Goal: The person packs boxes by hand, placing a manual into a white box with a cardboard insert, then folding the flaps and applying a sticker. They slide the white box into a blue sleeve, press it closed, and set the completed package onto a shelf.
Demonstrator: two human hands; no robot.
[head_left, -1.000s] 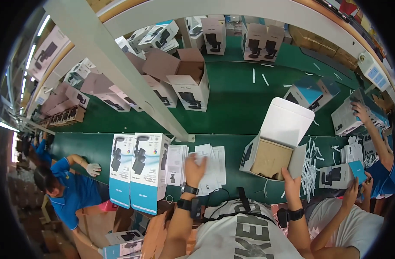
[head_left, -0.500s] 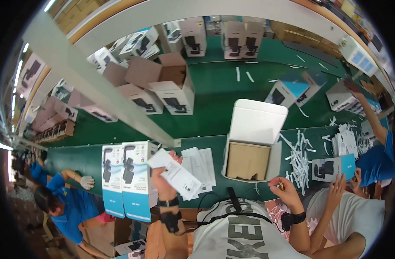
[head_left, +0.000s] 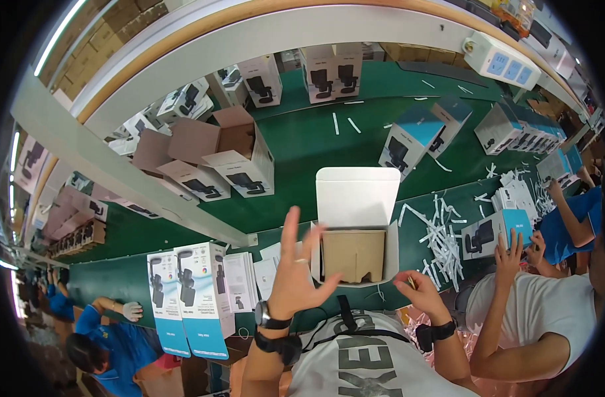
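Observation:
An open white carton (head_left: 392,255) stands in front of me with its lid (head_left: 357,198) raised. Inside it sits a brown cardboard insert (head_left: 353,255) with notches along its near edge. My left hand (head_left: 299,278) is open and empty at the carton's left side, fingers spread and partly blurred. Close to the carton's near right corner, my right hand (head_left: 421,294) is closed in a pinch on a small yellowish-brown thing whose kind I cannot make out. White leaflets (head_left: 240,281) and loose papers (head_left: 266,274) lie left of my left hand.
Two printed white-and-blue boxes (head_left: 190,298) stand at the left. Paper strips (head_left: 444,245) are heaped on the right. Tall product boxes (head_left: 411,142) and opened boxes (head_left: 240,159) stand farther back. A co-worker's hands (head_left: 514,248) touch a box (head_left: 487,235) at the right. A slanting post (head_left: 137,165) crosses the left.
The white leaflet is out of my left hand, which has opened and moved right toward the carton. My right hand keeps its pinch. The whole view has shifted slightly.

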